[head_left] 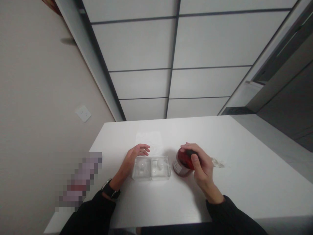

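Right hand point(202, 164) was clamped on a red jar point(183, 162), fingers over its dark lid point(192, 153), the jar tilted with its base toward the left. Left hand point(137, 153) lay open, apart from the right, just behind a clear plastic tray point(151, 168) with two compartments. The tray sat between the hands, just beside the jar, on the white table point(220, 137). Watch point(111, 190) on left wrist.

Illumination is bright and even, and the white ceiling panels point(137, 42) are the brightest surfaces. Shadows are soft: a faint grey one falls on the white table point(146, 209) beside the red jar point(182, 161). Wide-angle distortion tilts the walls and skews lines toward the frame edges. Fine detail is slightly soft throughout; a pixelated block point(79, 181) obscures the lower left.
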Demonstrator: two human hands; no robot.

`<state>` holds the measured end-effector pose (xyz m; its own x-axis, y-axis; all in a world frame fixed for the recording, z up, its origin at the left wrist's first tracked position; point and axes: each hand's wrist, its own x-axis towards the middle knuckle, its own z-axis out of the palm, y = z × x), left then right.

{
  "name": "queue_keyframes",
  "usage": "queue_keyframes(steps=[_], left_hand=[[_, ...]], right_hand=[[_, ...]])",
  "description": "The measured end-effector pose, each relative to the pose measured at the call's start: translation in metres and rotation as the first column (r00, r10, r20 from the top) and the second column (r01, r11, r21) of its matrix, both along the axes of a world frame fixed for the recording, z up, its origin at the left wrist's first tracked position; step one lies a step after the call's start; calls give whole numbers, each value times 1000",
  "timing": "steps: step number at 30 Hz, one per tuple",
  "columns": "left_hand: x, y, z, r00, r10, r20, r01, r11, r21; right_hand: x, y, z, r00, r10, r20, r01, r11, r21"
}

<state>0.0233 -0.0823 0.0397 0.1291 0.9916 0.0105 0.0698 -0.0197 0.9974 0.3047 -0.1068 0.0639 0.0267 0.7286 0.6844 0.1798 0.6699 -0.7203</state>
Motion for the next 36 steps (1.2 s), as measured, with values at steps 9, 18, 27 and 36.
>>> queue_keyframes(steps=[9, 18, 27, 36], left_hand=[[1, 0, 0, 1000, 8, -1, -8, 1000, -14], [1, 0, 2, 1000, 10, -9, -10, 1000, -17], [0, -1, 4, 1000, 0, -13, -1, 1000, -10], [-1, 0, 2, 1000, -7, -8, 7, 1000, -20]], right_hand=[[-2, 1, 1, 1000, -21, -5, 20, 999, -50], [1, -1, -3, 999, 42, -24, -44, 996, -80], [1, -2, 7, 999, -10, 38, 11, 1000, -3], [-3, 0, 1, 986, 91, -140, -106, 989, -107]])
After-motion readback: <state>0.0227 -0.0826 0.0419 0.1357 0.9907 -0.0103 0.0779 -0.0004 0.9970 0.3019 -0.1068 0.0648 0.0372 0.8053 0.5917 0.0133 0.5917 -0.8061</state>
